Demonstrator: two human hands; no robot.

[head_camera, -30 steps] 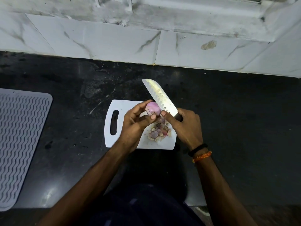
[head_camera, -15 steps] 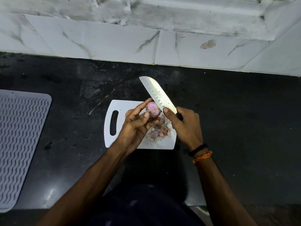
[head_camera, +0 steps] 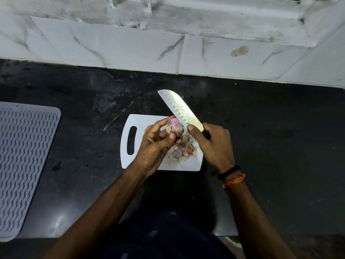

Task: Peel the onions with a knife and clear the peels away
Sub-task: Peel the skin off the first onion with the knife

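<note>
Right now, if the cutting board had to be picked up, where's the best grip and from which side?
Take the cutting board by its slotted handle at the left end, coming in from the left. The slot lets fingers hook through, and that end is bare. The right end carries the peel pile, and both hands work over it with the onion and knife, so lift it level.

No readable text anywhere — no label, brand, number or sign on any surface in view — only plain, unmarked surfaces.
</note>
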